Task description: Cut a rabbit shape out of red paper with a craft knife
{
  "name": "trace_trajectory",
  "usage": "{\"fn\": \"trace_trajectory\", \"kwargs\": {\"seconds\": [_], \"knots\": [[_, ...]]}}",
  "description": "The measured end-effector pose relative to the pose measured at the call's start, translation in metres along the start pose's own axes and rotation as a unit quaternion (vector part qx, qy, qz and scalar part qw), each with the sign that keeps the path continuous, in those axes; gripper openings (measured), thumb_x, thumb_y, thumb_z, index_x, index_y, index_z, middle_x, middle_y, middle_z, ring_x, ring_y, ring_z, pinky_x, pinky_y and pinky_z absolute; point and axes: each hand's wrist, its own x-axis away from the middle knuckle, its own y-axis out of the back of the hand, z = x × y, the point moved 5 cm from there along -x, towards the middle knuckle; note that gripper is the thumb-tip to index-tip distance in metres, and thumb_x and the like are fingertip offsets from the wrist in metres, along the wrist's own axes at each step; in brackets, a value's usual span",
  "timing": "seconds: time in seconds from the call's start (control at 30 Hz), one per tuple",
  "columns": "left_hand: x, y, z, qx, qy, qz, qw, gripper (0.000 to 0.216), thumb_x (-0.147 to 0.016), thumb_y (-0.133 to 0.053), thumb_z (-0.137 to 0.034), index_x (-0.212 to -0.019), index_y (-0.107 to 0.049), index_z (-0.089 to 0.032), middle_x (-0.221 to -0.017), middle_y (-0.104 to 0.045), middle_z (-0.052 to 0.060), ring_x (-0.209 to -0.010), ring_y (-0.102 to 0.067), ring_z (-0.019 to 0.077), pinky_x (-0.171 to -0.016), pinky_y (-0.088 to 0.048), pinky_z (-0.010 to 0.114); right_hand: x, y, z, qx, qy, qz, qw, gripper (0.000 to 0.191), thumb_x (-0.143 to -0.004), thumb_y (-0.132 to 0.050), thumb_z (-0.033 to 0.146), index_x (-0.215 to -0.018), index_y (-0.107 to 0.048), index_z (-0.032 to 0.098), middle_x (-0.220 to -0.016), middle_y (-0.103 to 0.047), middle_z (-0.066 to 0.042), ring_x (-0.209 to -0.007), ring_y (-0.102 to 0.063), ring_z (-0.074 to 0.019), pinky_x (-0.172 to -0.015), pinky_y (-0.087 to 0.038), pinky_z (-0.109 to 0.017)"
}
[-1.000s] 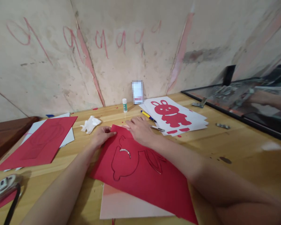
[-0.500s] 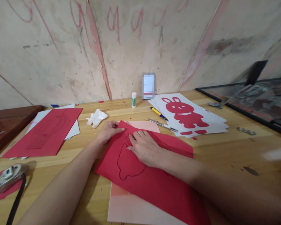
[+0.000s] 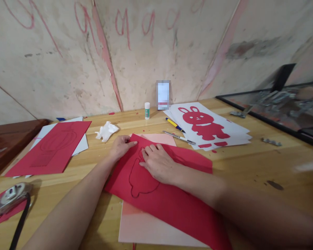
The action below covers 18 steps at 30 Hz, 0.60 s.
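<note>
A large sheet of red paper [image 3: 187, 215] lies at a slant in front of me, with a dark rounded outline drawn on it. My left hand [image 3: 122, 147] grips its far left corner, thumb on top and the other fingers curled at the edge. On top of the sheet rests my right hand [image 3: 158, 163], palm down over part of the outline. Its fingers are bent and touch the paper, with thumb and forefinger apart. Under the red sheet a pale pink board [image 3: 146, 227] shows at the front and back.
Behind the sheet lie a craft knife [image 3: 179, 137] and a yellow-blue pen [image 3: 175, 125]. A glue stick [image 3: 147, 111] stands near a phone [image 3: 163, 95]. White sheets [image 3: 237, 132] carry a red paper rabbit [image 3: 200, 121]. Leftward are crumpled tissue [image 3: 106, 132], red paper [image 3: 49, 152] and a tape measure [image 3: 13, 198].
The whole view has shifted slightly, so everything sits a little further left. Both hands keep nearly the same places on the red sheet.
</note>
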Motion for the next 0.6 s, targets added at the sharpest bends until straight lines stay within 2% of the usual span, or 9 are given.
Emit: {"fn": "trace_trajectory", "kwargs": {"seconds": [0.6], "knots": [[-0.0061, -0.0015, 0.0099, -0.041, -0.012, -0.011, 0.999, 0.029, -0.065, -0.069, -0.044, -0.066, -0.063, -0.015, -0.055, -0.058, -0.002, -0.049, -0.048, 0.0115, -0.046, -0.031, 0.022, 0.0028, 0.0020, 0.0025, 0.014, 0.008, -0.018, 1.000, 0.040, -0.095, -0.043, 0.038, -0.112, -0.061, 0.007, -0.102, -0.063, -0.014, -0.090, -0.052, -0.0257, -0.077, -0.032, -0.041]]}}
